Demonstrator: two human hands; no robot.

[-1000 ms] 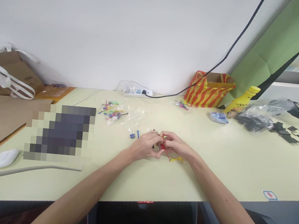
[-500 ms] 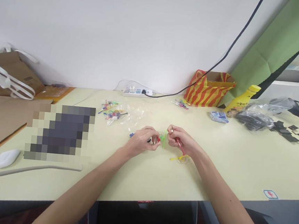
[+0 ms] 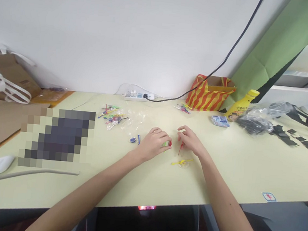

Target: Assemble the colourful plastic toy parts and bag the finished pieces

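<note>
My left hand (image 3: 155, 143) is closed around a small green plastic piece (image 3: 166, 144) with a red part (image 3: 170, 143) at its end, and the fingers cover much of it. To its right, my right hand (image 3: 190, 139) has its index finger raised and its other fingers curled. A thin red plastic stick (image 3: 180, 147) pokes out below those fingers; the grip on it is partly hidden. A yellow stick with a clear round part (image 3: 183, 163) lies on the table just below. Left of my left hand lie a blue disc (image 3: 132, 140) and a blue stick (image 3: 138, 139).
Clear bags of coloured plastic pieces (image 3: 113, 118) lie behind my left hand, more pieces (image 3: 183, 107) near the striped bag (image 3: 208, 97). A power strip (image 3: 138, 96) stands by the wall. At right are a yellow bottle (image 3: 242, 105) and black parts (image 3: 284, 135).
My left hand has turned the green and red piece and covers more of it. My right hand has loosened from a fist, its index finger lifting, and the red stick now points down and left.
</note>
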